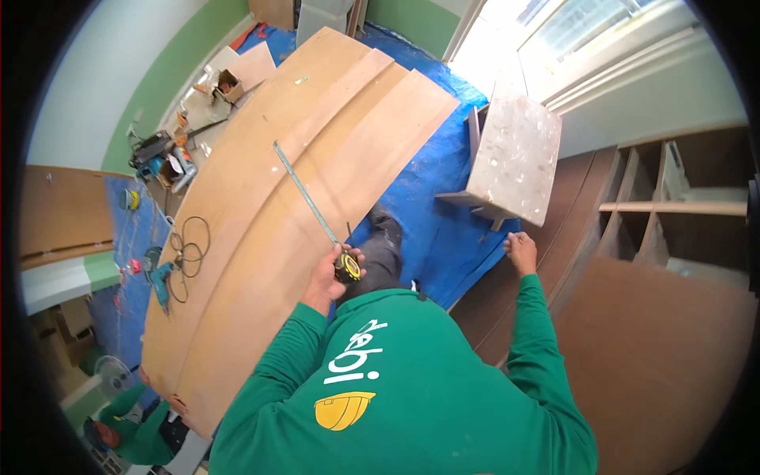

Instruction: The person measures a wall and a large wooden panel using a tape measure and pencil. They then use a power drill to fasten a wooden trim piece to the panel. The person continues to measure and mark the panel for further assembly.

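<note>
My left hand [323, 279] is closed round a black and yellow tape measure [347, 267]. Its drawn-out blade [305, 192] runs away from me over the stacked plywood sheets [261, 237], with the tip on a far sheet. These light brown sheets overlap in long steps. Out to the right, my right hand [520, 253] hangs near the corner of a paint-spattered wooden stand [514, 158]. Its fingers are loosely bent and apart, and I see nothing in them.
Blue sheeting [431, 214] covers the floor. A corded drill [161, 283] lies on the plywood's left side. Tools and scraps [170, 154] line the left wall. Brown cabinets [673, 206] stand at right. A co-worker [134, 431] has hands at the plywood's near left end.
</note>
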Available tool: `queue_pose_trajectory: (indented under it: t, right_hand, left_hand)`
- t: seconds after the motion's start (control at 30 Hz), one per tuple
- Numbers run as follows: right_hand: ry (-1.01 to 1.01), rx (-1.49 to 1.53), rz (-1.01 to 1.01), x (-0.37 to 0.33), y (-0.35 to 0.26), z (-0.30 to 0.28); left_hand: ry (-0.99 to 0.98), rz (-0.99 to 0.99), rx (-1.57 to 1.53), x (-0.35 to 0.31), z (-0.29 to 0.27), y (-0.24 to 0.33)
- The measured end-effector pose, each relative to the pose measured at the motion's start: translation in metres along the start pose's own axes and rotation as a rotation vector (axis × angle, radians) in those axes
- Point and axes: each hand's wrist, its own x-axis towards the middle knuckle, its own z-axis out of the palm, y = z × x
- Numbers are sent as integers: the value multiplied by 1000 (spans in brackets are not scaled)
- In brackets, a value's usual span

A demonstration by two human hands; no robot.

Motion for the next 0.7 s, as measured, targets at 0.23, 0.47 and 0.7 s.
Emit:
queue_pose_trajectory:
  t: [0.23, 0.47, 0.7]
  right_hand:
    - [-363, -185, -51, 89, -91, 48]
    - [-466, -544, -446, 223, -249, 114]
    - [-725, -639, -522, 386, -344, 179]
  left_hand:
    - [47, 103, 9, 64, 109, 74]
    - [91, 260, -114, 83, 158, 113]
    - [370, 301, -3, 130, 182, 76]
